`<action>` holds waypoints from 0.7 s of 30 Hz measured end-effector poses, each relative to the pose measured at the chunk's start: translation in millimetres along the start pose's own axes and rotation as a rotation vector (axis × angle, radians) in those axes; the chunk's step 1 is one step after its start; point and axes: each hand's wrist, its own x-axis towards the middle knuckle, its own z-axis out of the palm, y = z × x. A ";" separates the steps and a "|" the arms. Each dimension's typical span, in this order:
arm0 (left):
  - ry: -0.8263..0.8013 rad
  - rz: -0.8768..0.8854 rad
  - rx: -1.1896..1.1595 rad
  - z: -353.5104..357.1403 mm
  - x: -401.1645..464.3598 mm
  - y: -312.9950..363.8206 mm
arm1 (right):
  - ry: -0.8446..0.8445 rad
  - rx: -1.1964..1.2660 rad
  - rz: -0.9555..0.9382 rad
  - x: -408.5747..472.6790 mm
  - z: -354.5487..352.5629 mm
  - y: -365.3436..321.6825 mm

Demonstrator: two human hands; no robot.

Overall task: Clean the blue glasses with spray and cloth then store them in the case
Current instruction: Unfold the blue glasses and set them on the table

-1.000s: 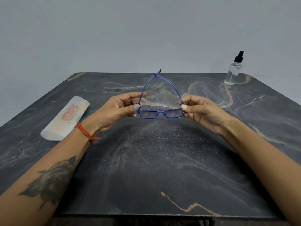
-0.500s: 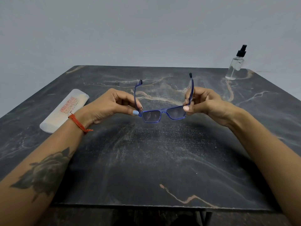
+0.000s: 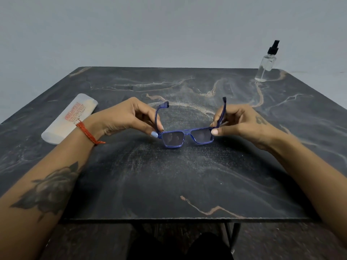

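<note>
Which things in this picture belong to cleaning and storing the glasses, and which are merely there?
Belong to the job:
blue glasses, held by the left hand and right hand
spray bottle
case
No cloth is visible.

Merely there:
marble table
red wrist thread

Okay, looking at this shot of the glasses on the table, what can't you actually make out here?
Head view only:
- Cleaning cloth: none in view.
- Case: small red print too small to read beyond its heading; the left hand's wrist covers its near edge.
- Spray bottle: clear and far off, fill level unclear.
- Blue glasses: both temples partly behind fingers, the right hand covering one; lens reflections mask any smudges.
</note>
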 end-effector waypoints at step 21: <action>0.065 -0.079 0.021 0.5 3.4 -15.9 | -0.044 -0.108 0.034 3.3 0.5 7.3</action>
